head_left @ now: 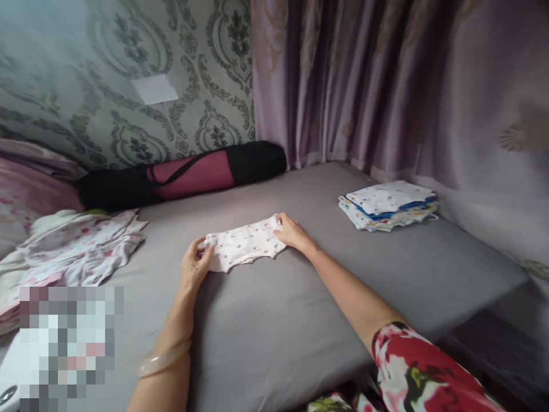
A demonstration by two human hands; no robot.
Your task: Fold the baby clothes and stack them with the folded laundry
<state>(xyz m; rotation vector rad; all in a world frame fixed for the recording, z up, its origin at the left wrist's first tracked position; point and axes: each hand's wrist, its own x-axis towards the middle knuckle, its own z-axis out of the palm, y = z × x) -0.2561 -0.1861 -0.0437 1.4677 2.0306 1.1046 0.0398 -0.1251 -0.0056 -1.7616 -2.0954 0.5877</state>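
Note:
A small white garment (246,243) with a tiny scattered print is stretched between my two hands, low over the grey sheet; its exact kind is unclear because it is folded. My left hand (197,263) pinches its left end, thumb in front. At the upper right corner, my right hand (291,230) grips the cloth between thumb and fingers. The lower edge of the garment is uneven, with a fold layer showing beneath.
The grey bed sheet (257,320) lies under everything. To the right sits a stack of folded printed clothes (388,203). Loose spotted clothes (98,240) are heaped at the left, near a blurred-out patch (68,343). A black and maroon long bag (193,174) rests along the wall, beside purple curtains (343,80).

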